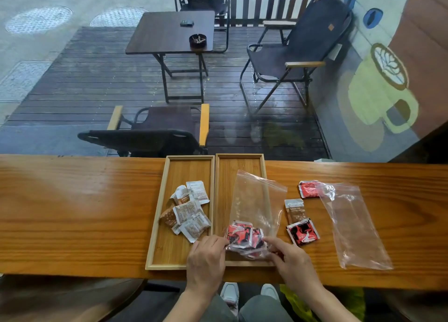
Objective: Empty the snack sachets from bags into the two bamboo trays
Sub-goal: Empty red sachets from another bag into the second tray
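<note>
Both hands – left hand point(206, 256) and right hand point(288, 254) – pinch the near end of the clear bag point(254, 205), red sachets point(242, 237) bunched inside, over the right tray point(219, 200). A careless shake risks sachets spilling onto the bench point(72, 212).

Both forearms are bare, with no sleeves, watch or rings to be seen on the left hand point(205, 258) or the right hand point(292, 258). The legs are in grey-green trousers point(264, 308). The feet wear pale grey-white sneakers point(229, 294) with rounded toe caps, seen from above.
</note>
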